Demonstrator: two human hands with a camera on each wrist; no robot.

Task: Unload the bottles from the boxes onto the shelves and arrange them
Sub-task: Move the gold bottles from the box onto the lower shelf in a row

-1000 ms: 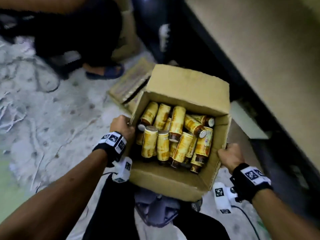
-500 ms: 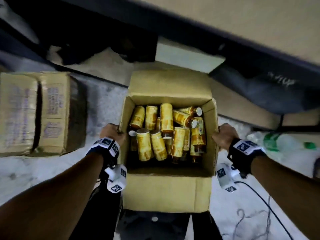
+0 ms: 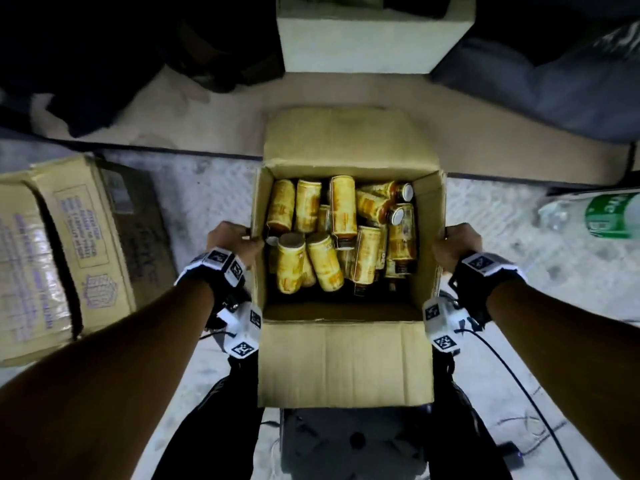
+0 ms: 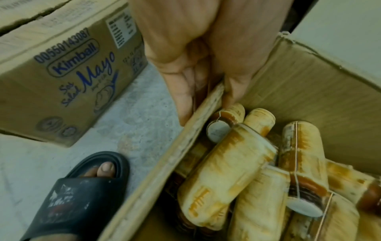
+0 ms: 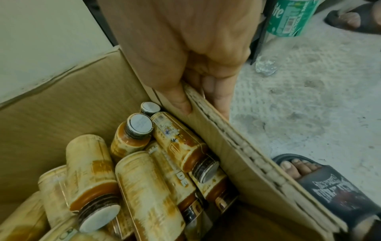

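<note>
Underfoot, pale scuffed concrete floor (image 3: 214, 199)

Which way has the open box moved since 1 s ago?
Yes. The open box swung round to face the shelf ledge squarely; the closed carton, formerly beyond its far-left corner, now lies to its left.

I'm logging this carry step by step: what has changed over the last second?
The open box, gripped at its side walls by the left hand and right hand, has been carried and turned round: the surroundings swung from a wall and a person's sandalled foot to a Kimball carton on the left and a green-labelled bottle on the right. Unchanged: both grips, and the yellow bottles jumbled inside.
</note>
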